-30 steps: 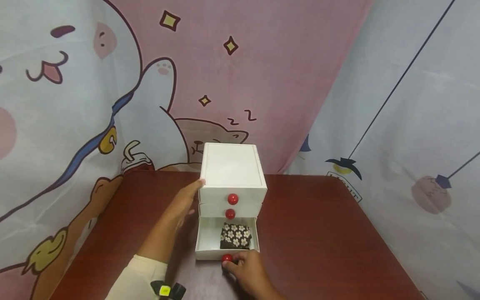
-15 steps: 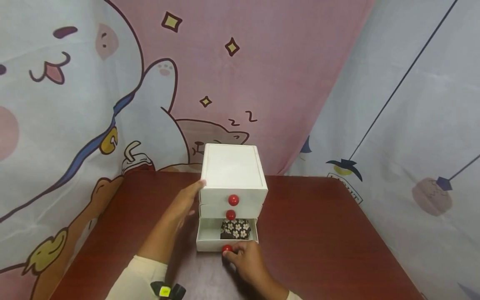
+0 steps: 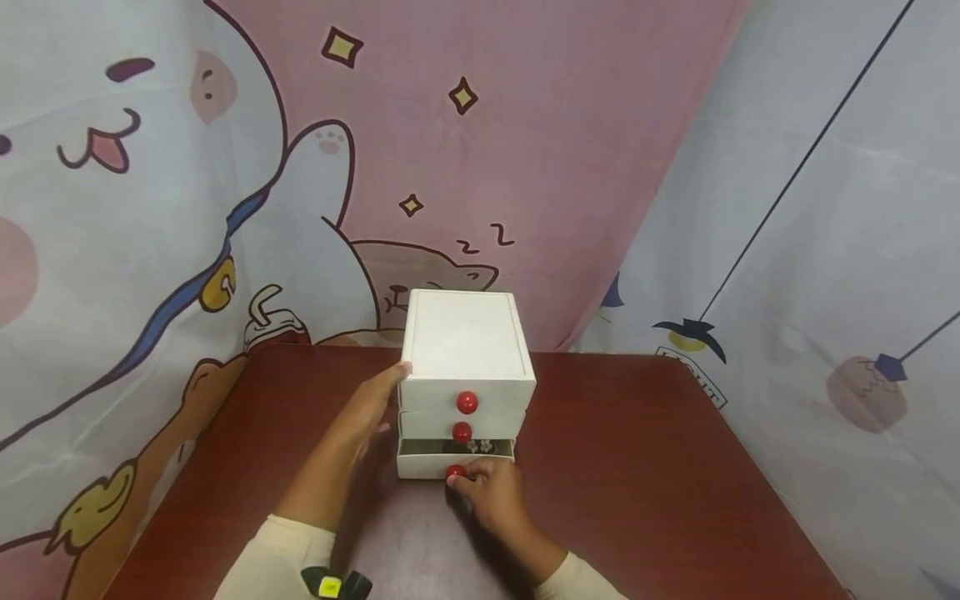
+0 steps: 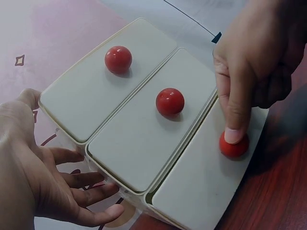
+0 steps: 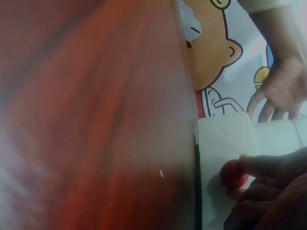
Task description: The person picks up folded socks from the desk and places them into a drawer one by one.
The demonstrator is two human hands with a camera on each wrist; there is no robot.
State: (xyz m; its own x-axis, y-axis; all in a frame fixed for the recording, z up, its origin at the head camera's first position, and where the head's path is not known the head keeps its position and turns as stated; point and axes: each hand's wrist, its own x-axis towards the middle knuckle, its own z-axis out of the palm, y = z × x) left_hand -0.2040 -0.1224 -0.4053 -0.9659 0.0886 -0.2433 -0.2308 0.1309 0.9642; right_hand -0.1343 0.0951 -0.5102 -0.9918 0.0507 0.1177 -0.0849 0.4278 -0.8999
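A white box of three stacked drawers (image 3: 467, 333) stands on the table, a red ball knob on each front. The bottom drawer (image 3: 420, 466) is pulled out a little. Inside it, the top of a dark cloth with white flowers (image 3: 480, 447) shows; the rest is hidden. My right hand (image 3: 495, 496) pinches the bottom drawer's red knob (image 4: 234, 145) between thumb and fingers. My left hand (image 4: 53, 182) steadies the box from its left side, thumb at the top edge and fingers fairly straight along the wall. The upper red knob (image 4: 118, 60) and middle red knob (image 4: 170, 101) are untouched.
The dark red-brown table (image 3: 637, 483) stretches out on both sides of the box. Behind it hangs a pink cartoon-print curtain (image 3: 555, 150), with white printed cloth (image 3: 840, 208) at the right.
My right hand has pushed the bottom drawer inward, away from me, so less of the flowered cloth shows. The left hand has stayed in place on the box.
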